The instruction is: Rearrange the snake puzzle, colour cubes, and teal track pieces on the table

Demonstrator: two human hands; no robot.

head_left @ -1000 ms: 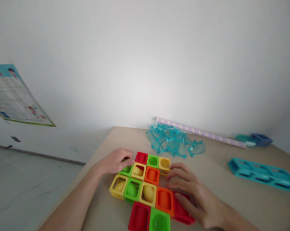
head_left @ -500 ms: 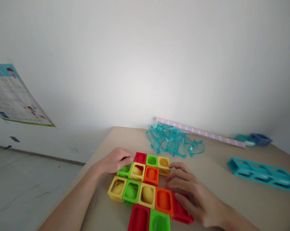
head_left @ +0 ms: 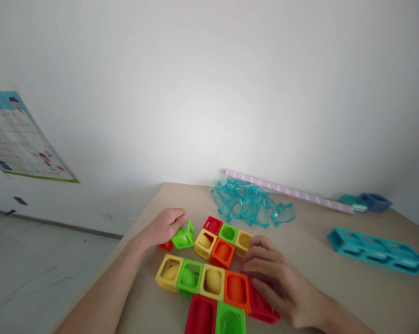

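My left hand is closed on a tilted green cube block. An orange-red block shows partly beneath that hand. Right of it lies a cluster with a yellow block, an orange block, a red block, a green block and another yellow block. My right hand rests with fingers apart, fingertips by that second yellow block and one finger over a red block. This red block ends a nearer row of yellow, green and orange blocks.
Translucent teal curved pieces lie in a pile near the wall. Behind them runs a long lilac striped strip. A teal three-window frame lies at right, and a blue piece sits at the back right. The table's left edge borders a drop to the floor.
My left hand has pulled the green block leftward, away from the cluster, and tilted it. The cluster has turned and shifted slightly right. The nearer row has stayed put.
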